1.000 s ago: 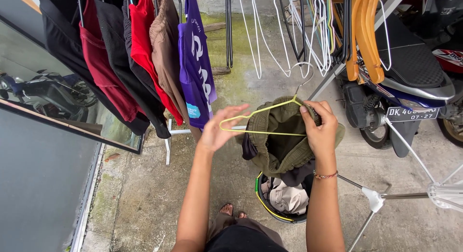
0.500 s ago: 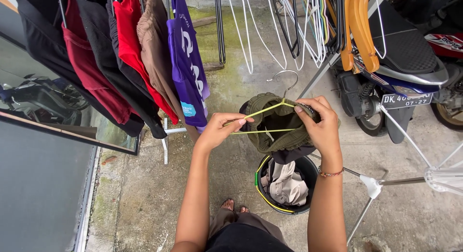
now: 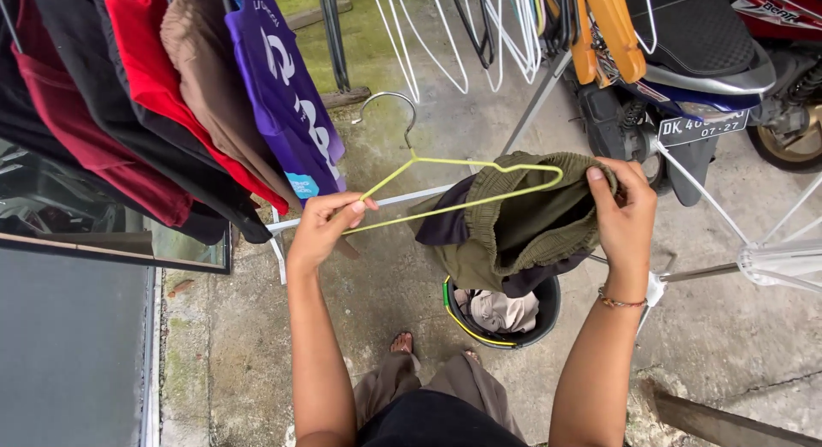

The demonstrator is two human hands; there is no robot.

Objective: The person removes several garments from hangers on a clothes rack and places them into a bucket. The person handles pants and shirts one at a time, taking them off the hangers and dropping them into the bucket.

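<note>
The yellow wire hanger has swung from a tilted, half-hidden position to nearly level, its metal hook now clear and pointing up; its right end has gone inside the waistband of the olive-green garment, which a second ago hung behind the wire; the left hand has slid out to the hanger's left corner and the right hand has moved out to the waistband's right edge, so the hands are wider apart; the garment has lifted higher above the black bucket.

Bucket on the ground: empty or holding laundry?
Holding laundry: the bucket shows a pale crumpled cloth inside, below the green garment.
</note>
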